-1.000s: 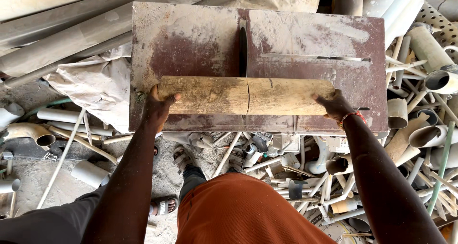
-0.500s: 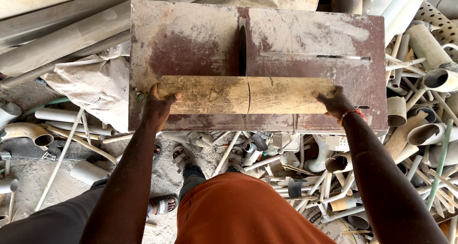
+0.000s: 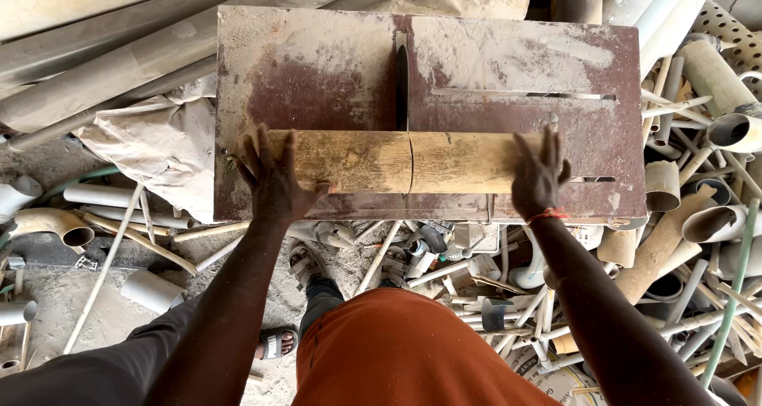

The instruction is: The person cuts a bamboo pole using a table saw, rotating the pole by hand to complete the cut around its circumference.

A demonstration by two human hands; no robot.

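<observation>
View from above of a person standing at a rusty, dust-covered metal saw table, the surface (image 3: 317,80). One bamboo pole (image 3: 397,161) lies crosswise near the surface's near edge, running left to right. One saw blade (image 3: 401,84) stands in a slot at the middle of the surface, just beyond the pole and seemingly touching its far side. A thin dark line crosses the pole directly in line with the blade; whether it is a cut or a joint cannot be told.

The left hand (image 3: 274,176) rests spread over the pole's left end, fingers draped across the top, pressing rather than clenched. The right hand (image 3: 540,172) lies the same way over the right end, with a red thread at the wrist. Two hands, both on the pole, one on each side of the blade.

A round pole could roll or kick as it meets the blade, since flat palms give little grip. Either hand could slide inward toward the blade, which has no guard visible.

Around the table lie many cut plastic pipes (image 3: 714,215) and offcuts, too many to count, poor footing for the two sandalled feet (image 3: 305,263) below.
</observation>
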